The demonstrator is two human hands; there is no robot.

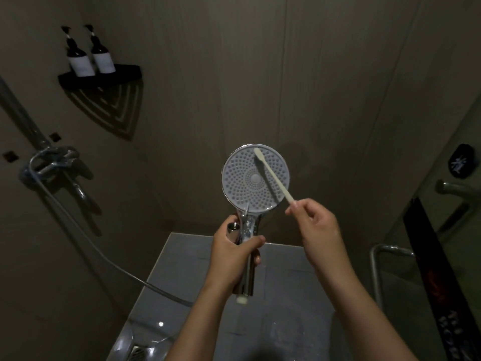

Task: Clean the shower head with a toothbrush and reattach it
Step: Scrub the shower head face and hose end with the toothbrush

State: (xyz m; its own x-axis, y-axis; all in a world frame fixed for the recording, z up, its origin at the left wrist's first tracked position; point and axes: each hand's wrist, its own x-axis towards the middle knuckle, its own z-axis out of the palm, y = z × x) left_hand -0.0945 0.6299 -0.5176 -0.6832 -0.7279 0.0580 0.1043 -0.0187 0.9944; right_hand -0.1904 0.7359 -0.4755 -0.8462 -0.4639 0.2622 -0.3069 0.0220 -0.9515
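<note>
Over the grey shower floor (283,272), the shower head (243,183) is held in the air with its round nozzle face turned up towards the camera. The left hand (231,254) is wrapped round the chrome handle (248,227). In the same hand sits a threaded metal fitting (233,226), probably the loose end of the hose (103,255), though the join is hidden behind the forearm. The handle's white threaded end (242,299) pokes out bare below the hand, so the head looks to be detached.

The right hand (315,220) pinches the tail of a pale toothbrush (273,175) between fingertips and thumb. Its bristle end lies on the far part of the face, near the rim.

The head is likely light and rigid, but wet chrome is slippery. The handle is the sound place to hold it, gripped fully as it is now. The thin brush will probably flex if pressed hard from so far back, so a hold nearer its middle would give firmer scrubbing. The threads need care when the head is screwed back on.

On the left wall is the mixer tap (56,162). Higher up, a black corner shelf (125,70) carries two dark pump bottles (78,59) side by side, touching or nearly so. Their contents cannot be seen. A floor drain (138,351) sits at the near left corner of the floor.
</note>
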